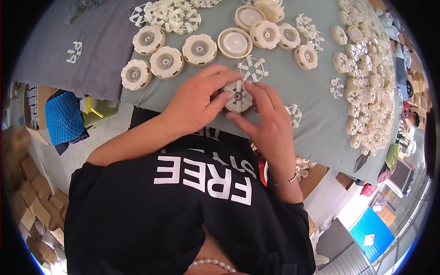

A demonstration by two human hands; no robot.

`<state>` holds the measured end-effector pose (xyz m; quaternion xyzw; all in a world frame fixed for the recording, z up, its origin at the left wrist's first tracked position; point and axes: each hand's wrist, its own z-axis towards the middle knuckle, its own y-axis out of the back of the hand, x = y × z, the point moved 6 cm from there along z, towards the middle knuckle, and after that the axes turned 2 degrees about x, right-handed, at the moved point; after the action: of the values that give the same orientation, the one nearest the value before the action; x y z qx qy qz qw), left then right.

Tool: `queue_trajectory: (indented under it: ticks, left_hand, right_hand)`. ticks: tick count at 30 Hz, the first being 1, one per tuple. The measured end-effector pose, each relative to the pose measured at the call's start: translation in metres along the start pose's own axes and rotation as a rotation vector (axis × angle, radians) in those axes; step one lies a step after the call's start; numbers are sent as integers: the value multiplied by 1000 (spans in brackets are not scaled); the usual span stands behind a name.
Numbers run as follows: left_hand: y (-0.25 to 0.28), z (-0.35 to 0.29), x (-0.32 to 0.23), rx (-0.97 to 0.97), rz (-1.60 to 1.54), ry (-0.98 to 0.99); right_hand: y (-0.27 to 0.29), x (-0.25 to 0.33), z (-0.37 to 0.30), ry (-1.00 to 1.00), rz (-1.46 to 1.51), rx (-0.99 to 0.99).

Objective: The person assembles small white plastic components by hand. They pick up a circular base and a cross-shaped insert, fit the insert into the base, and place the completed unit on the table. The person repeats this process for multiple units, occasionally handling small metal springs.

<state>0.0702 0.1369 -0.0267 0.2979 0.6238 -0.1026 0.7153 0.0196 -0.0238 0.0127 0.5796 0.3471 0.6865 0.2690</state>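
Note:
Near the table's front edge, a round cream plastic housing [238, 104] with a six-armed spoked ring [241, 88] on its top face lies between my two hands. My left hand [198, 98] grips it from the left, the thumb on the spokes and the fingers curled over the far side. My right hand [271, 121] holds its right side, with the index fingertip on the rim and the thumb lower down near the edge. The hands hide part of the rim. Just beyond them lies a loose spoked ring [252, 68]; another ring [294, 115] is beside my right hand.
Several open round housings [199, 50] stand in rows beyond my hands. A heap of spoked rings [172, 18] lies at the back. Many assembled pieces [372, 91] cover the table's right side. A lone ring [74, 52] lies on the dark cloth [98, 46] at left.

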Motion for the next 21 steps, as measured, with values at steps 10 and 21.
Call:
queue_trajectory:
  ticks: [10,21]
  left_hand:
    - [23,-19,-18,21,35,115]
    - [-19,-9,-23,259,-806,393]
  right_hand:
    - [57,-31,-5,-118,14,-97]
    - [34,28,-6,244,-68,-169]
